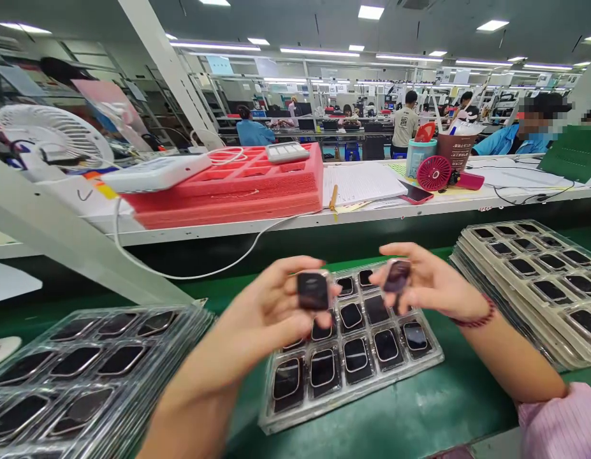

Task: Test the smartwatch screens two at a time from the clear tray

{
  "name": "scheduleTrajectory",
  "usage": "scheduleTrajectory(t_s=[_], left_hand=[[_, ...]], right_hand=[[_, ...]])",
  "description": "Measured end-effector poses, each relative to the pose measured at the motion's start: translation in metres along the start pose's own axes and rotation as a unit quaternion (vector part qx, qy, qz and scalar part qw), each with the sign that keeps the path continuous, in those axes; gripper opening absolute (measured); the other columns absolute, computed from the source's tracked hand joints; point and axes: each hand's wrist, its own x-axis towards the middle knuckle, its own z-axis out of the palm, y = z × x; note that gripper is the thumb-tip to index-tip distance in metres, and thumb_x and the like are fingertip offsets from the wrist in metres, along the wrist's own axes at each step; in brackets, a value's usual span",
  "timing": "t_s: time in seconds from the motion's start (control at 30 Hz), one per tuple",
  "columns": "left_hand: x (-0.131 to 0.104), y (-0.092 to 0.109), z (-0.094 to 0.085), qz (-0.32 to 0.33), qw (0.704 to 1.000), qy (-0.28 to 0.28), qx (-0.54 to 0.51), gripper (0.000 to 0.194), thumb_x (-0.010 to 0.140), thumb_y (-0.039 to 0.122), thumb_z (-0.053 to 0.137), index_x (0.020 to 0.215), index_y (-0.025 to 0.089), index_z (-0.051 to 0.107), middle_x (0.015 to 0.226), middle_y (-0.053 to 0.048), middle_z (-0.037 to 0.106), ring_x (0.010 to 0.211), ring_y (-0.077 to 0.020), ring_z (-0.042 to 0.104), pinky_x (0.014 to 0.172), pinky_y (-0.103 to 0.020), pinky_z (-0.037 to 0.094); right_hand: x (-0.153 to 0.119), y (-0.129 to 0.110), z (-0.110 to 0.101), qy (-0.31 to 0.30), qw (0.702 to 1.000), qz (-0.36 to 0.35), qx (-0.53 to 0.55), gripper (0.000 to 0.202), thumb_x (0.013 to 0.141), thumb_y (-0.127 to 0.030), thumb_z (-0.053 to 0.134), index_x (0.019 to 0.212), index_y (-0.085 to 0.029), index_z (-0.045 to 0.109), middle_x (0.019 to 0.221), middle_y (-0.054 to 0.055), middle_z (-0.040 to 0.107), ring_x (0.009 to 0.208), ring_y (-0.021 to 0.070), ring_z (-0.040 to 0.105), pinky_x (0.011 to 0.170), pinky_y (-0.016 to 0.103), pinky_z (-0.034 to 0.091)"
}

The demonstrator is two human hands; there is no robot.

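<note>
Holding two watch pieces [313, 291], one per hand [276, 306].

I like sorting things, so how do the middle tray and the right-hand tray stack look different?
The middle tray sits low, while the right-hand tray stack has many layers. The middle tray looks clear and greyish; the right-hand tray stack looks cream-coloured. Both hold dark, rounded screens in rows.

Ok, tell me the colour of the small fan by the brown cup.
The small fan is magenta; head view shows it.
</note>
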Motion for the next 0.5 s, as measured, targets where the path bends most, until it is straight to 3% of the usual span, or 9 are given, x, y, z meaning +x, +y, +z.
scheduleTrajectory(t_s=[0.07, 0.13, 0.23, 0.4, 0.5], left_hand=[[0.025, -0.012, 0.003, -0.017, 0.999, 0.003, 0.031, 0.06, 0.07, 0.028, 0.086, 0.123, 0.024, 0.059, 0.099, -0.007, 0.072, 0.079, -0.0197, 0.07, 0.061, -0.025, 0.053], [0.043, -0.024, 0.005, -0.027, 0.998, 0.014, 0.064, 0.046, 0.077, 0.038, 0.079, 0.115, 0.019, 0.062, 0.09, -0.006, 0.071, 0.068, -0.0157, 0.068, 0.054, -0.022, 0.048], [0.052, -0.035, 0.007, -0.033, 0.994, 0.03, 0.097, 0.035, 0.082, 0.043, 0.071, 0.101, 0.014, 0.064, 0.083, -0.005, 0.069, 0.059, -0.0127, 0.065, 0.05, -0.021, 0.042], [0.05, -0.037, 0.007, -0.018, 0.996, 0.041, 0.081, 0.039, 0.075, 0.031, 0.077, 0.107, 0.017, 0.059, 0.094, -0.005, 0.072, 0.068, -0.0134, 0.067, 0.054, -0.02, 0.043], [0.05, -0.037, 0.008, -0.011, 0.997, 0.043, 0.067, 0.038, 0.075, 0.028, 0.076, 0.106, 0.016, 0.057, 0.092, -0.005, 0.072, 0.066, -0.012, 0.066, 0.055, -0.021, 0.043]], right_hand=[[0.023, 0.019, -0.005, 0.013, 0.999, -0.025, -0.016, 0.059, 0.079, -0.034, 0.08, 0.129, -0.021, 0.052, 0.116, 0.01, 0.069, 0.081, 0.014, 0.07, 0.062, 0.023, 0.059], [0.038, 0.034, -0.01, 0.042, 0.997, -0.018, -0.061, 0.038, 0.086, -0.033, 0.071, 0.118, -0.016, 0.06, 0.104, 0.01, 0.072, 0.069, 0.0108, 0.067, 0.055, 0.02, 0.055], [0.043, 0.045, -0.013, 0.06, 0.993, -0.008, -0.102, 0.025, 0.089, -0.029, 0.064, 0.109, -0.013, 0.064, 0.094, 0.008, 0.073, 0.059, 0.0085, 0.064, 0.049, 0.017, 0.05], [0.039, 0.045, -0.011, 0.035, 0.997, -0.02, -0.067, 0.046, 0.081, -0.014, 0.064, 0.126, -0.018, 0.057, 0.112, 0.008, 0.07, 0.075, 0.0111, 0.069, 0.06, 0.021, 0.058], [0.038, 0.044, -0.01, 0.033, 0.997, -0.033, -0.065, 0.045, 0.082, -0.012, 0.061, 0.126, -0.019, 0.056, 0.112, 0.008, 0.07, 0.074, 0.01, 0.069, 0.061, 0.021, 0.059]])
